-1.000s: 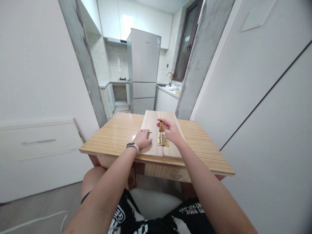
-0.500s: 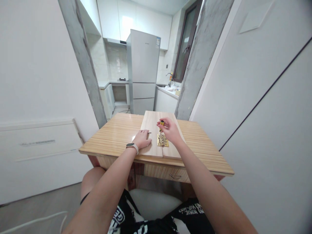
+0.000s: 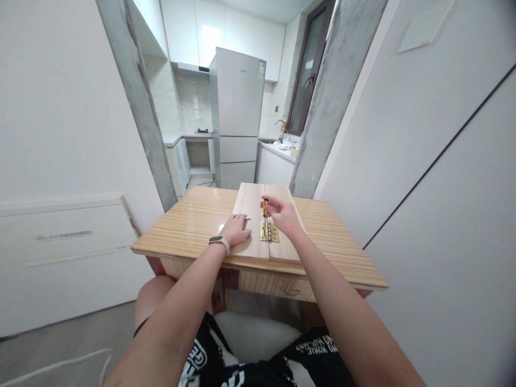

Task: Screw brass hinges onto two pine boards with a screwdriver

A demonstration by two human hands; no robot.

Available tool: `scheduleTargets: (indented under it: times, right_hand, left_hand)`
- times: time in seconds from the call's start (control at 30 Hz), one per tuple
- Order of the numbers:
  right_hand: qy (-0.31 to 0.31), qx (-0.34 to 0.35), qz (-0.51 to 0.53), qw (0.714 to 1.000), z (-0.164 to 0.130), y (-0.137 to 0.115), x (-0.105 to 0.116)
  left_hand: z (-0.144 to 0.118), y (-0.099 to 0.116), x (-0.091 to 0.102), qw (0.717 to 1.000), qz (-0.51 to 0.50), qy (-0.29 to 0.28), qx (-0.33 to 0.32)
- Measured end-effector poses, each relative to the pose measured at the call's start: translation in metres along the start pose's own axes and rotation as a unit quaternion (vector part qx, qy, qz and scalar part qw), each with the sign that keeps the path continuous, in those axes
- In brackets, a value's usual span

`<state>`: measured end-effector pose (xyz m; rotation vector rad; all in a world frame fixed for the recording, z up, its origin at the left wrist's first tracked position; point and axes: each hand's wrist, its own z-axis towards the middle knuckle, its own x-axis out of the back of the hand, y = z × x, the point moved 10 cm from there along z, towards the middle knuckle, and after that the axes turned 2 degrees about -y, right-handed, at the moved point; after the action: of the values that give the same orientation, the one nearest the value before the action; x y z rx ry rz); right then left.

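Upright over a brass hinge (image 3: 269, 232) on two boards (image 3: 253, 215), a yellow screwdriver (image 3: 265, 208) is pinched in the right hand (image 3: 284, 216); the left hand (image 3: 236, 230) lies flat, holding nothing.

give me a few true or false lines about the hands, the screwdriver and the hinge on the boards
1. The right hand holds a yellow-and-black screwdriver upright over the brass hinge. True.
2. The left hand lifts a board off the table. False: it lies flat on the left board.
3. The hinge spans the seam between the two boards. True.
4. The left wrist is bare. False: it wears a wristband.
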<state>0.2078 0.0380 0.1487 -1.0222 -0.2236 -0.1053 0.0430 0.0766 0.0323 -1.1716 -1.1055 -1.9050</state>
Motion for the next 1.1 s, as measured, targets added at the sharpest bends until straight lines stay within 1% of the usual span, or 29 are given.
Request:
scheduleTargets:
  times: [0.17, 0.3, 0.4, 0.47, 0.57, 0.67, 0.83, 0.9, 1.1]
  right_hand:
    - [0.051, 0.028, -0.079, 0.995, 0.001, -0.005, 0.012]
    - [0.065, 0.046, -0.12, 0.99, -0.001, -0.016, 0.015]
    - [0.063, 0.058, -0.143, 0.986, -0.004, -0.025, 0.012]
    - [0.054, 0.056, -0.127, 0.989, -0.006, -0.028, 0.009]
    - [0.018, 0.024, -0.034, 0.999, -0.006, -0.02, 0.001]
    - [-0.023, -0.005, 0.037, 0.999, -0.006, -0.011, -0.007]
    - [-0.064, 0.005, 0.06, 0.996, -0.005, -0.009, -0.011]
    - [-0.072, 0.002, 0.061, 0.996, -0.005, -0.008, -0.011]
    - [-0.045, 0.0, 0.039, 0.998, -0.004, -0.007, -0.007]
  left_hand:
    - [0.001, -0.001, -0.001, 1.0, -0.002, -0.001, 0.004]
    - [0.002, -0.002, -0.003, 1.0, -0.001, 0.002, -0.001]
    - [0.003, -0.002, -0.004, 1.0, 0.005, 0.003, -0.004]
    - [0.003, -0.002, -0.004, 1.0, 0.007, 0.004, -0.007]
    - [0.003, -0.003, -0.003, 1.0, 0.008, 0.008, -0.008]
    - [0.002, -0.003, -0.003, 1.0, 0.005, 0.01, -0.01]
    - [0.001, -0.003, -0.002, 1.0, 0.002, 0.009, -0.008]
    - [0.002, -0.003, -0.002, 1.0, 0.003, 0.008, -0.006]
    - [0.002, -0.003, -0.002, 1.0, 0.002, 0.004, -0.005]
